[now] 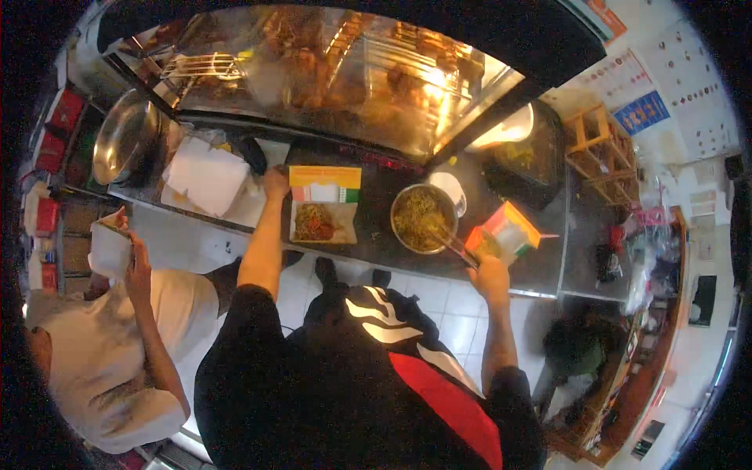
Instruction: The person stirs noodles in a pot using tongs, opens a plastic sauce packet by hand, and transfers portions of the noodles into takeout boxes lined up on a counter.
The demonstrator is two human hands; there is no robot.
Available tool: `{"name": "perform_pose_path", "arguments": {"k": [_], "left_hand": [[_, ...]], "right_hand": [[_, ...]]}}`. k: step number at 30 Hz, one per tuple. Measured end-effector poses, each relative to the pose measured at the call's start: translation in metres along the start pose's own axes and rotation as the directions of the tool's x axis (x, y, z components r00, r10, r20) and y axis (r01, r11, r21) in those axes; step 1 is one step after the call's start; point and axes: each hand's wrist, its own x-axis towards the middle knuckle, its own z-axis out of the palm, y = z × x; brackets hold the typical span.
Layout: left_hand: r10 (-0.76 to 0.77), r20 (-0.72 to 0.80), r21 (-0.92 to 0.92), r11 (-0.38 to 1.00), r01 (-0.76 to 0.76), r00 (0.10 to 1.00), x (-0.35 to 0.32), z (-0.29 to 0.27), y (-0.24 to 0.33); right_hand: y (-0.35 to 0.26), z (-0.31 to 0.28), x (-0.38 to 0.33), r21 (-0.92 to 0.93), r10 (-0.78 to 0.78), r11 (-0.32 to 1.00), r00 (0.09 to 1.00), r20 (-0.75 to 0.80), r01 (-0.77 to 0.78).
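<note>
My right hand (491, 278) grips metal tongs (457, 247), whose far ends reach into a round metal bowl (393, 227) of greenish noodle-like food (424, 215). Beside that hand an orange, green and white carton (507, 232) stands partly open. My left hand (276, 183) is curled at the left edge of an open takeaway box (323, 178); whatever its fingers grip is hidden. Inside this box lies a portion of similar food with a reddish topping (317, 224).
A glass-fronted, lit cabinet (329, 70) rises behind the counter. White paper sheets (206, 176) and a large metal bowl (125, 141) stand left, a wooden rack (601, 145) right. Close on my left, another person (129, 345) holds a pale item.
</note>
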Motion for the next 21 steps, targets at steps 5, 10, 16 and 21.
{"name": "perform_pose_path", "arguments": {"k": [5,10,16,21], "left_hand": [[-0.084,-0.066,-0.011,0.996,0.083,0.994,-0.065,-0.053,0.022],[-0.204,0.230,-0.205,0.946,0.253,0.951,-0.152,-0.091,0.042],[-0.242,0.209,-0.474,0.822,0.315,0.948,-0.186,-0.074,0.012],[0.226,0.266,-0.220,0.961,-0.169,0.937,-0.181,-0.144,0.076]], "right_hand": [[-0.002,-0.009,-0.008,-0.067,0.017,0.998,1.000,-0.019,-0.019],[-0.011,-0.023,-0.008,-0.204,-0.017,0.978,0.997,0.070,0.031],[-0.104,-0.036,-0.001,0.103,-0.540,0.836,0.841,-0.025,0.539],[-0.162,0.054,0.063,0.050,-0.545,0.833,0.834,-0.087,0.551]]}}
